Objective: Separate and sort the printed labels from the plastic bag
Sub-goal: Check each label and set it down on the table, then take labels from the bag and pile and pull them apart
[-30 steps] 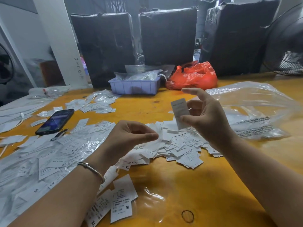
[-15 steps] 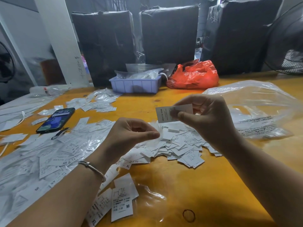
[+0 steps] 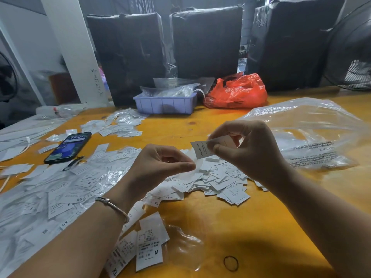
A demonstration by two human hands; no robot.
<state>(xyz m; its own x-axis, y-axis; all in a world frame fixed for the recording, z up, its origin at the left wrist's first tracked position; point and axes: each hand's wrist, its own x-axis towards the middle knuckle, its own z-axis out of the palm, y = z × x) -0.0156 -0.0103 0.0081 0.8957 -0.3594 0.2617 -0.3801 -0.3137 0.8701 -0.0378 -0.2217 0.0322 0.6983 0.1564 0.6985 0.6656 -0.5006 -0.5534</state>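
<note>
My right hand [image 3: 249, 151] pinches a white printed label [image 3: 198, 150], reading "MADE IN CHINA", between thumb and fingers above the table. Just left and lower, my left hand [image 3: 160, 165] has its fingers curled, its thumb and forefinger pinching a thin whitish slip [image 3: 197, 167]; I cannot tell whether that is a label or film. Under both hands lies a loose pile of labels [image 3: 218, 183]. The big clear plastic bag [image 3: 301, 133] lies at the right with a few labels inside. More labels, mixed with clear film [image 3: 60, 189], cover the left side. Size M and XL labels [image 3: 149, 249] lie near the front.
A phone [image 3: 68, 147] lies at the left among the labels. At the back stand a blue tray [image 3: 164, 105] of clear packets, a red plastic bag [image 3: 236, 91] and black wrapped bundles [image 3: 206, 41]. A rubber band [image 3: 230, 263] lies near the front edge. A fan [image 3: 353, 57] stands far right.
My right hand turned its label from upright to sideways and brought it down and left, close to my left hand. My left hand kept its pinch and stayed roughly in place.
</note>
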